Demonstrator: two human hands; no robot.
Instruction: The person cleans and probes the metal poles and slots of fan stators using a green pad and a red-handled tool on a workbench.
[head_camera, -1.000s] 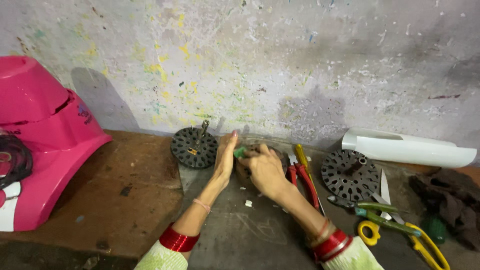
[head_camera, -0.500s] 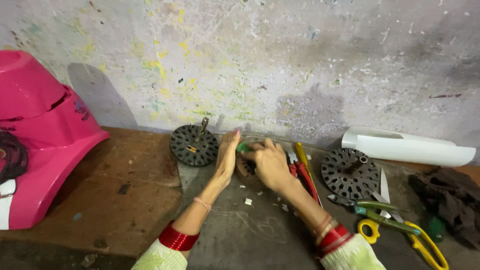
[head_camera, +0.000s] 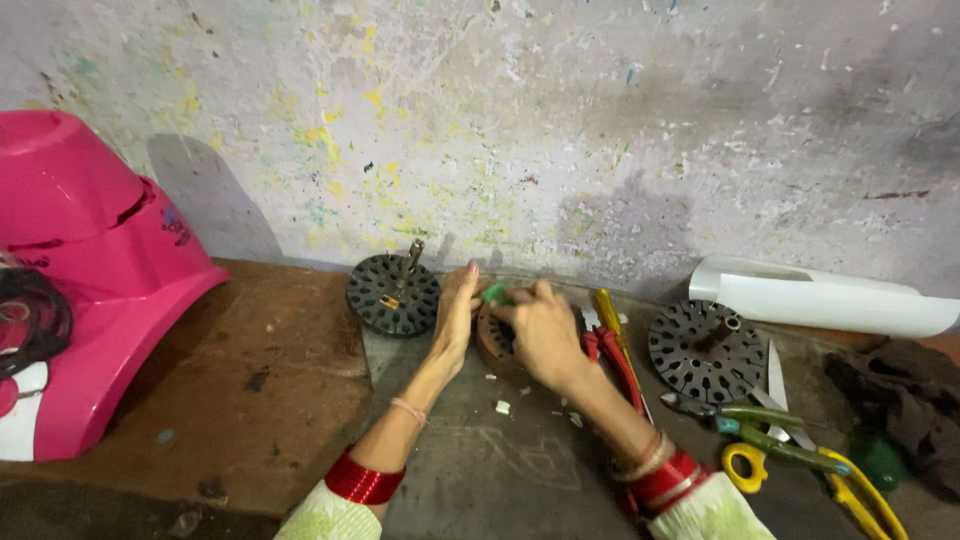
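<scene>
round dark core (head_camera: 492, 338), both hands (head_camera: 500, 320) grasping it, worn bench (head_camera: 250, 400), paint-flecked wall (head_camera: 560, 110)

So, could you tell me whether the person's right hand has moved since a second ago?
Yes. The right hand has shifted slightly left, away from the red-handled pliers toward the left hand.

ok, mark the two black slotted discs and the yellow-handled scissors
left slotted disc (head_camera: 392, 294), head view, on its flat slotted face beside the left hand (head_camera: 458, 312)
right slotted disc (head_camera: 705, 352), head view, on its slotted face near the hub
yellow-handled scissors (head_camera: 745, 467), head view, on the yellow finger loop
</scene>
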